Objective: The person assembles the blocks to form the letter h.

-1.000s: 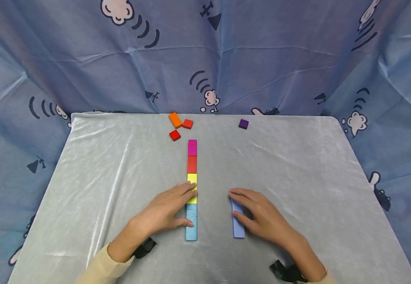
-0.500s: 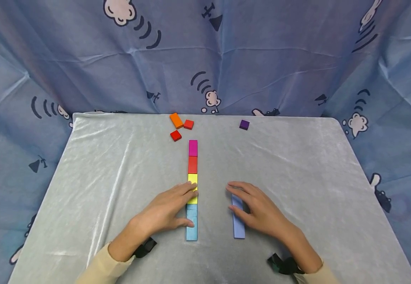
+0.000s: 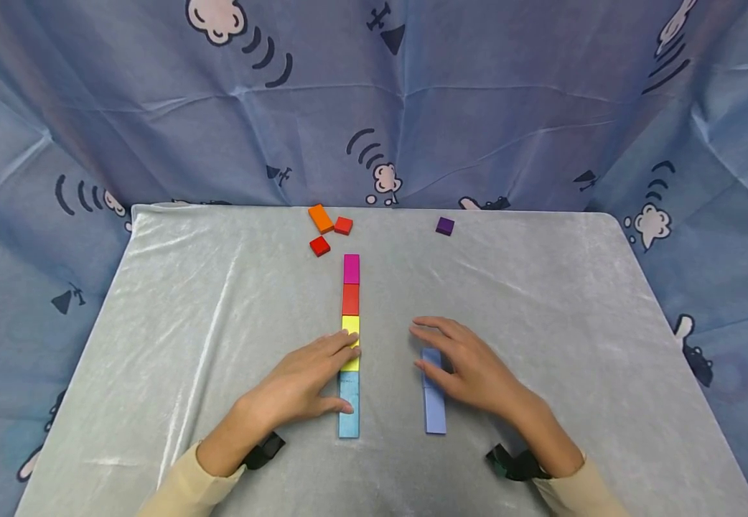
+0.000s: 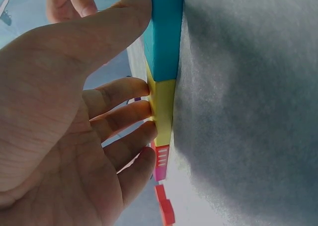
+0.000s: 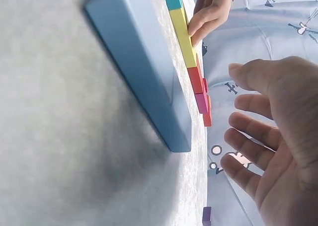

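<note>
A straight row on the cloth runs from a light blue block (image 3: pixel 349 413) through a yellow block (image 3: pixel 350 362) and a red block (image 3: pixel 350 299) to a magenta block (image 3: pixel 351 269). My left hand (image 3: pixel 299 377) lies over its near half, fingertips touching the yellow block and thumb at the light blue one, fingers loosely extended. To the right, periwinkle blocks (image 3: pixel 435 413) form a shorter strip with a faint seam across it. Above that strip's far end hovers my right hand (image 3: pixel 471 362), fingers spread and holding nothing; the right wrist view shows it apart from the strip (image 5: pixel 144 67).
Near the back edge lie an orange block (image 3: pixel 320 219), two small red blocks (image 3: pixel 343 226) and a small purple block (image 3: pixel 444 226). Grey-white cloth (image 3: pixel 574 323) covers the table. A blue patterned curtain (image 3: pixel 477 108) hangs behind and at both sides.
My right hand has moved forward along the periwinkle strip and up off it, uncovering more of its far end. The left hand and the blocks stay where they were.
</note>
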Demonstrator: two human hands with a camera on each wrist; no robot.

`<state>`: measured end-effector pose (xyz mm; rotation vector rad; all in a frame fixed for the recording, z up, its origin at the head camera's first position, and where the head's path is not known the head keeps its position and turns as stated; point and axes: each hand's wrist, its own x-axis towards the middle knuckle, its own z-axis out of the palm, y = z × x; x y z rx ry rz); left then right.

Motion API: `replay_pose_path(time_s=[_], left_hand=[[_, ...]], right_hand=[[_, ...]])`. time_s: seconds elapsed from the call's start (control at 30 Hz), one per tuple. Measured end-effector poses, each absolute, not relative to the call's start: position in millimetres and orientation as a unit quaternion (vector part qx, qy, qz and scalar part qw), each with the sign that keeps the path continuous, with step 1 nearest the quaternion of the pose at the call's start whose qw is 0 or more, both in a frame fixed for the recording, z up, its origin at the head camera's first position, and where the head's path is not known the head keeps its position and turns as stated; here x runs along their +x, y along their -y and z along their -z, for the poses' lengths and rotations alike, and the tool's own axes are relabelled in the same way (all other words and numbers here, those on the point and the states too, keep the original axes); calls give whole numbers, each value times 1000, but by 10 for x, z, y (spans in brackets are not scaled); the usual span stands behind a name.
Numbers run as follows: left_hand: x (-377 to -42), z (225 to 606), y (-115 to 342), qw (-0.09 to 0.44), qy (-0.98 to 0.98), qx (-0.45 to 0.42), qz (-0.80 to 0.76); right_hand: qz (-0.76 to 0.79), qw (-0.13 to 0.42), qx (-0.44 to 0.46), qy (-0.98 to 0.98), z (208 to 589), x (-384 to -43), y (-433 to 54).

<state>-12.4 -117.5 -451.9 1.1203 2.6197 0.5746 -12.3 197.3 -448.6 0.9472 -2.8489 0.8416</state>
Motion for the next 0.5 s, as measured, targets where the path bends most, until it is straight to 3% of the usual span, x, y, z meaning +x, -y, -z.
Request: replay_pose_path(time_s=[0.5], left_hand=[[-134,4512,1185,119,-891,383,-211]], right_hand=[[-278,-1,276,920,4392,-473,-1954]])
